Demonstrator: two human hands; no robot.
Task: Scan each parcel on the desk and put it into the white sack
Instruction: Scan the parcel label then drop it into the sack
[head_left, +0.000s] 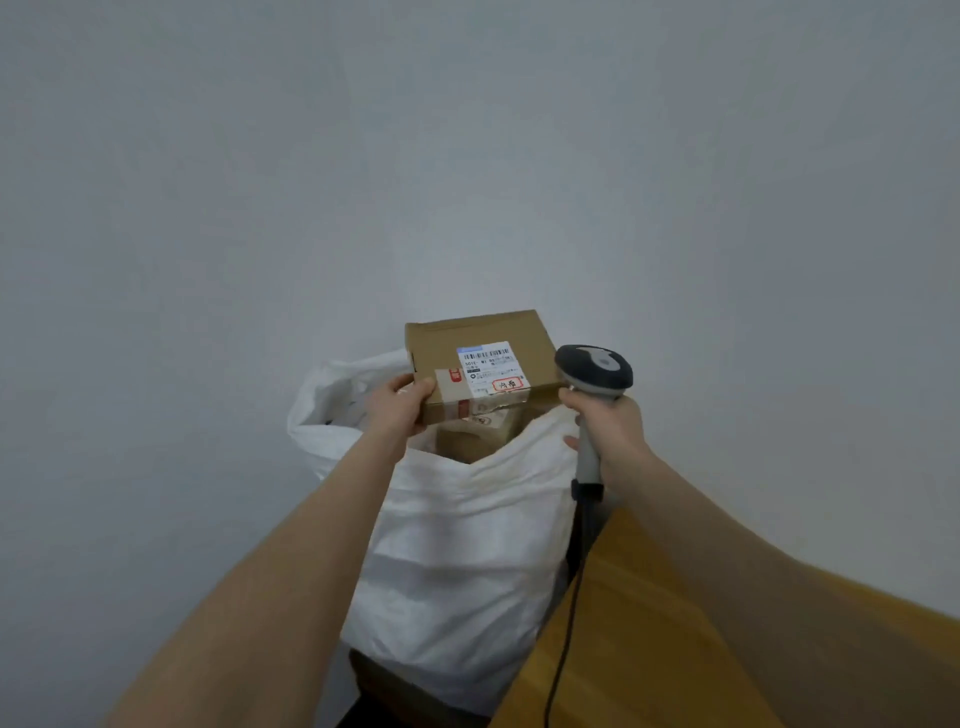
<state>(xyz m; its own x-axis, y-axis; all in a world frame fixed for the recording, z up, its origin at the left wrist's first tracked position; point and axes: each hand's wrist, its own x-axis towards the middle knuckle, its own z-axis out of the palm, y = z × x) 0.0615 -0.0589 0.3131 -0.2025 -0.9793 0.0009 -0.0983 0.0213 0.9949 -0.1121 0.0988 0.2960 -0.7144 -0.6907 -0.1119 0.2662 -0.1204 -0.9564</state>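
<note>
**Parcel held over the sack mouth.** The left hand (400, 405) grasps a brown cardboard parcel (483, 338) by its near-left corner, thumb on top and fingers curled beneath. The box therefore rides roughly level, and its shipping label (491, 369) faces up with the barcode left bare. The parcel is in the air directly above the open mouth of the white sack (457, 571), clear of the counter (639, 623). This suggests the drop-in step rather than the scan. The right hand (608, 426) is clenched round the grip of a grey handheld scanner (595, 371), kept ready for the next box. The scanner's head sits just beside the parcel's right edge with its reading face turned away from view. Its black cable (566, 623) trails down between the sack and the counter's corner. The sack stands close against that corner, presumably so that each box travels only a short way. Another parcel (467, 441) shows inside the mouth, so the sack looks well filled, and the held box will probably have to rest flat on top. Whether more parcels wait on the counter cannot be seen.
</note>
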